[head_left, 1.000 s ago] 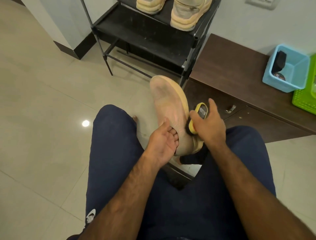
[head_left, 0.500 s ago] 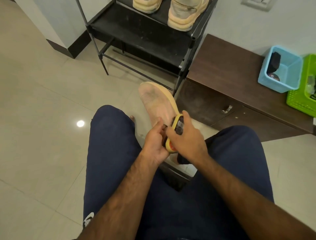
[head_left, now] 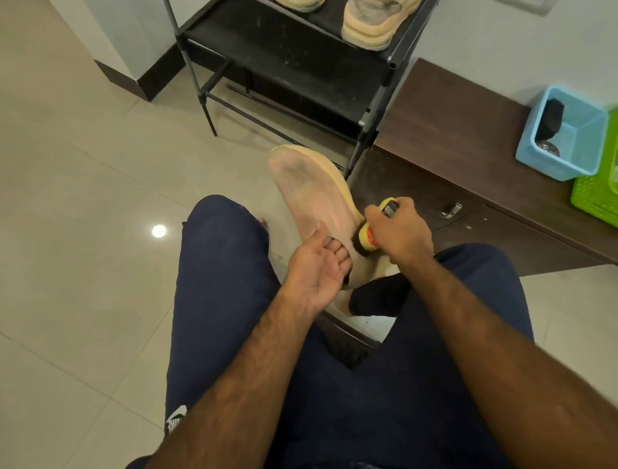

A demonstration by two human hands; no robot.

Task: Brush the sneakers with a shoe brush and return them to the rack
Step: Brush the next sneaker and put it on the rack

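While sole-up, sneaker (head_left: 311,190) toe toward rack (head_left: 284,60)

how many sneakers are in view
3. Held sneaker, sole-up in the left hand; left rack sneaker and right rack sneaker on the rack, both cut off at the top edge. Others may be hidden.
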